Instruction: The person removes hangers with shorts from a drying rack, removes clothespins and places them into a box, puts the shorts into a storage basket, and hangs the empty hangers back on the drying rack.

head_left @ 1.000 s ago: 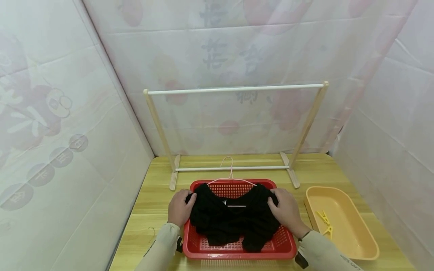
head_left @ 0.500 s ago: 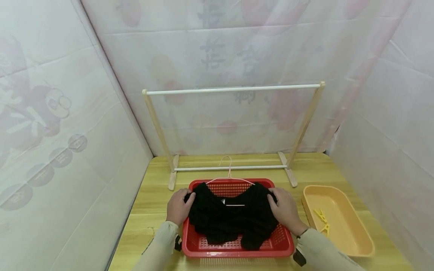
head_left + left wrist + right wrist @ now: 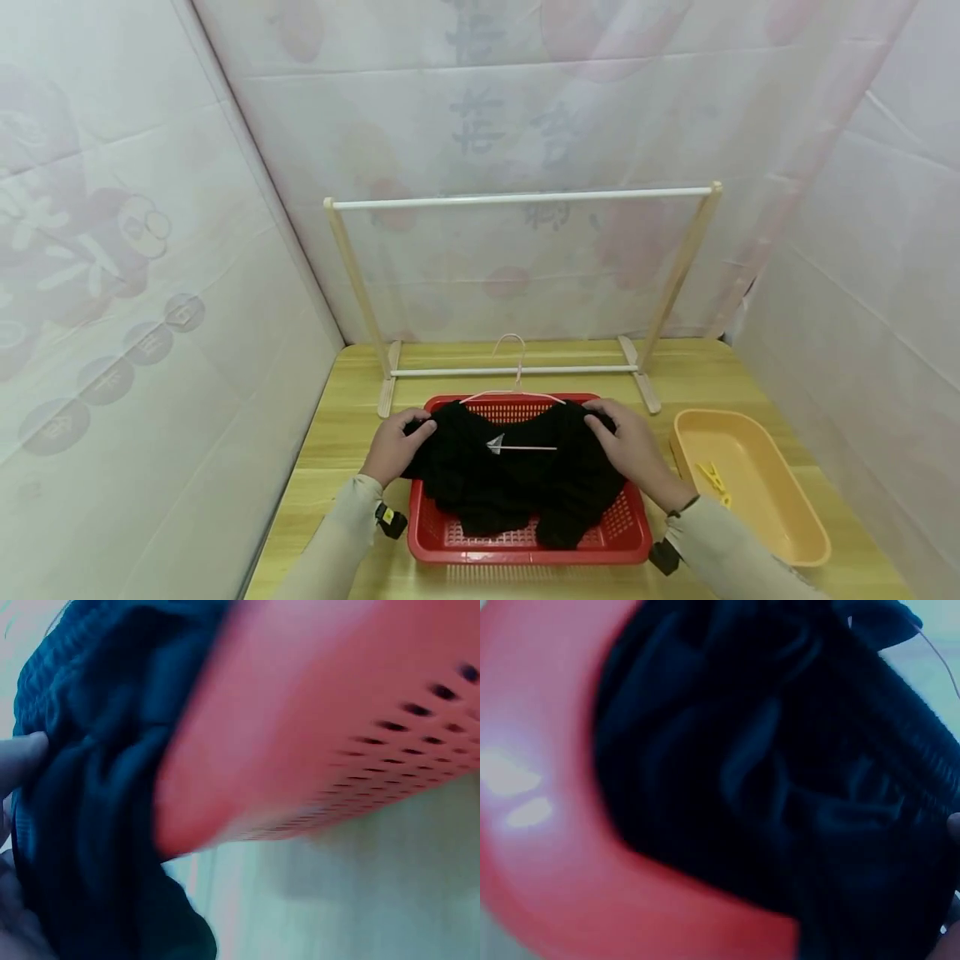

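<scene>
A black top [image 3: 517,500] on a thin pink hanger [image 3: 518,388] lies over the red mesh basket [image 3: 532,556]. The hanger's hook points towards the back, and its straight lower bar shows across the neckline below a small white label. My left hand [image 3: 395,446] pinches the left shoulder of the top, thumb on the front. At the other shoulder my right hand [image 3: 630,442] grips the cloth in the same way. Gathered black cloth [image 3: 105,772] hangs past the basket's rim in the left wrist view. In the right wrist view, dark folds [image 3: 705,750] cover part of the red rim.
Behind the basket stands a rack with wooden legs and a white top rail [image 3: 517,198]. A yellow tray [image 3: 757,483] holding yellow clothespins [image 3: 712,479] sits on the right of the wooden table [image 3: 337,467]. Printed cloth walls [image 3: 150,417] close in the sides and back.
Both hands have lifted the top's shoulders slightly, and the hanger's hook has risen a little. More of the label and lower bar shows. The view has shifted slightly.
</scene>
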